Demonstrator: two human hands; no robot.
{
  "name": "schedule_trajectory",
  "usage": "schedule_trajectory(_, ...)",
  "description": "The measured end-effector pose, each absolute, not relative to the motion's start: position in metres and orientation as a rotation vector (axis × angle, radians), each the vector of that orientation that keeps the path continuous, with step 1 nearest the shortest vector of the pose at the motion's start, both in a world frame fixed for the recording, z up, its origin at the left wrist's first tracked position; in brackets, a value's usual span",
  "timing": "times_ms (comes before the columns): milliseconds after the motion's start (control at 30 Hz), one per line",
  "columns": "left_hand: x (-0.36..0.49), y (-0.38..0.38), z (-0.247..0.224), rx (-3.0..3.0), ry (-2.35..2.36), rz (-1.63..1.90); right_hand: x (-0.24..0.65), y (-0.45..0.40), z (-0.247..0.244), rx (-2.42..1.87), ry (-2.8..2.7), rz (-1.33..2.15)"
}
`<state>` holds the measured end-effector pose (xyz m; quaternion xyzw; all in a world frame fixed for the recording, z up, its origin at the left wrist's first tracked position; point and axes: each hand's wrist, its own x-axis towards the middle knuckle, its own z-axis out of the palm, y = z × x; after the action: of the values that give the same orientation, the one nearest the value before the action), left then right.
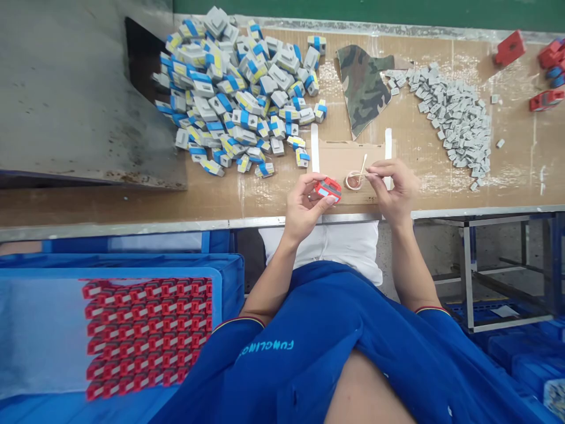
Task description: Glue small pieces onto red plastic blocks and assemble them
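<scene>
My left hand (305, 203) is closed around a small red toy car (328, 189) with a grey band and a white patch, held just above the bench near its front edge. To the right of it, my right hand (394, 187) pinches a thin pale strand between thumb and fingertips. A loop of cream cord (352, 181) lies right by those fingertips, and a thin stick with a white tip (364, 160) points up from it. Whether strand, stick and loop are one piece I cannot tell. Beneath both hands is a cardboard pad (338, 158) with white strips at its sides.
A heap of grey, blue and yellow toy vehicle parts (247, 118) covers the left bench. Small grey pieces (459, 118) spread right of a camouflage cloth (362, 82). Red toys (509, 48) lie far right. A blue crate (229, 282) holds rows of red cars. A metal chute (79, 88) stands left.
</scene>
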<state>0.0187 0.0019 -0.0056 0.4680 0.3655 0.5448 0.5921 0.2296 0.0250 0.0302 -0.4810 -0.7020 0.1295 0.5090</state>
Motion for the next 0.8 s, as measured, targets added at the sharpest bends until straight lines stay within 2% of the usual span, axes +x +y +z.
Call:
schedule_trajectory(467, 0.022, -0.004, -0.004, 1.143, 1.075, 1.246, 0.231, 0.014, 0.011, -1.274, -1.115, 0.708)
schedule_trajectory(800, 0.020, -0.009, -0.017, 1.238, 1.101, 1.258, 0.205, -0.008, 0.036, -1.239, -1.242, 0.681)
